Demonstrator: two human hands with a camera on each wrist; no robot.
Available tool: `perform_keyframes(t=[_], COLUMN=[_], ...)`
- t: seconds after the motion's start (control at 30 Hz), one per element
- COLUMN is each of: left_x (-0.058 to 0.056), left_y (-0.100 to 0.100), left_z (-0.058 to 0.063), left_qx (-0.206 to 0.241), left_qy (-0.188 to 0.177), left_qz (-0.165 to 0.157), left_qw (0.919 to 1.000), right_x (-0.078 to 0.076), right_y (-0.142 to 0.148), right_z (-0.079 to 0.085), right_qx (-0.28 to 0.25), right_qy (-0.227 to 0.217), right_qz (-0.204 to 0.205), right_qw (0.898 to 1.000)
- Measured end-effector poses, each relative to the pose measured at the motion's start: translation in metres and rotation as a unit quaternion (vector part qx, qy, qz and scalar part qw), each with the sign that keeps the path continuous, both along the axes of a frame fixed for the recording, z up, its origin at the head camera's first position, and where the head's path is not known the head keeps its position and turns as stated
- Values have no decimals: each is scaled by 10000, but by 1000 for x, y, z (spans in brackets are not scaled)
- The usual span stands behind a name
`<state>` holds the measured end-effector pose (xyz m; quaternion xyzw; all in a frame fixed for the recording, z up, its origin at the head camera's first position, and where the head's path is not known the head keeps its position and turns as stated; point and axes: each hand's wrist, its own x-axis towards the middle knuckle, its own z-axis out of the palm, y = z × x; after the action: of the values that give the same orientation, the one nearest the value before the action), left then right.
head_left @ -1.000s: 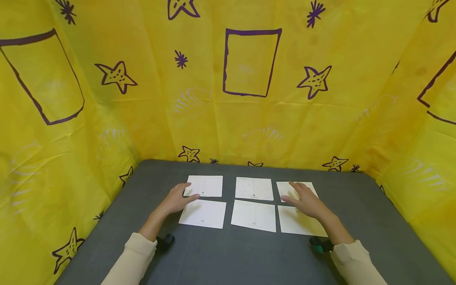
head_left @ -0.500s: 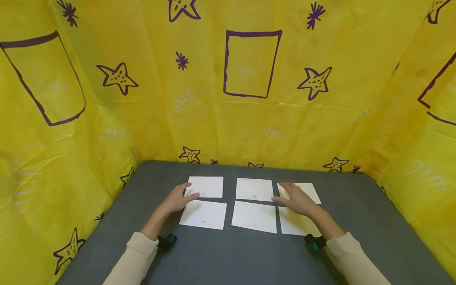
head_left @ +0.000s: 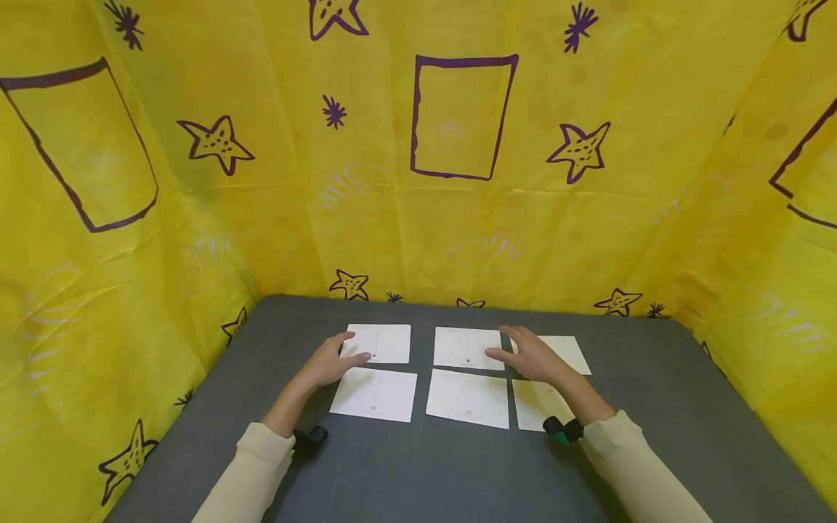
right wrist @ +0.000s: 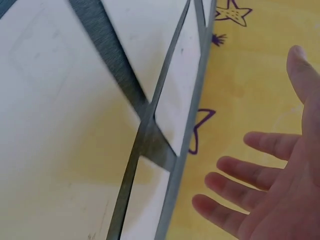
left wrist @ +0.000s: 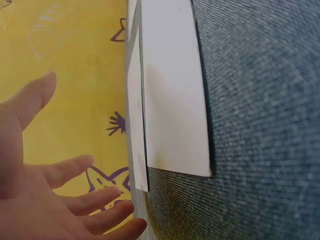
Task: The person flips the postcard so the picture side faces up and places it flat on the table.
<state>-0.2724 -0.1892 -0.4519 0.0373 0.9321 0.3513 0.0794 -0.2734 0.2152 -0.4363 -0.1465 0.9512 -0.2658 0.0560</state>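
Observation:
White paper cards lie in two rows of three on the dark grey table. My left hand (head_left: 330,362), fingers spread, hovers by the left edges of the far left card (head_left: 386,343) and the near left card (head_left: 375,396). In the left wrist view its fingers (left wrist: 75,170) are apart with nothing in them. My right hand (head_left: 532,356) is over the gap between the far middle card (head_left: 463,347) and the far right card (head_left: 570,352), partly covering the latter. Its fingers (right wrist: 245,172) are loosely extended and hold nothing. The near middle card (head_left: 467,399) and near right card (head_left: 536,403) lie in front.
A yellow cloth (head_left: 458,232) with purple starfish and frame drawings surrounds the back and sides of the table (head_left: 418,472). Dark wrist straps with camera mounts (head_left: 562,430) sit under both wrists.
My right hand has moved left, from above the far right card to the far middle card's right edge. My left hand has stayed nearly still, and the cards have not moved.

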Motion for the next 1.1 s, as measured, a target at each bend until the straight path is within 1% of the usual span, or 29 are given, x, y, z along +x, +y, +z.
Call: perform_keyframes(t=[0.23,0.47,0.6,0.83,0.97,1.1], left_x=[-2,-3,-6,-11,-14,-18], left_y=[2,2,0,0,0,1], left_z=[-2,-1,1,4,6,9], left_qx=[-40,70,114,198,260,304], left_qy=[-74,-155,-221,-467,-574,-619], left_qz=[207,334,390,442,592,739], left_qw=[9998,9993,9989,9977,9963,9949], right_x=[-5,-8,-14,-25,-30,-35], right_y=[-11,-23,-33,-50,-60,-71], right_z=[-4,-6,-2,7,9,10], right_qx=[-264,-462,-458,-380,-379,-374], right_qy=[-27,-171,-262,-314,-276,-345], right_qz=[129,161,203,328,465,463], right_qw=[9996,9987,9984,9982,9978,9976])
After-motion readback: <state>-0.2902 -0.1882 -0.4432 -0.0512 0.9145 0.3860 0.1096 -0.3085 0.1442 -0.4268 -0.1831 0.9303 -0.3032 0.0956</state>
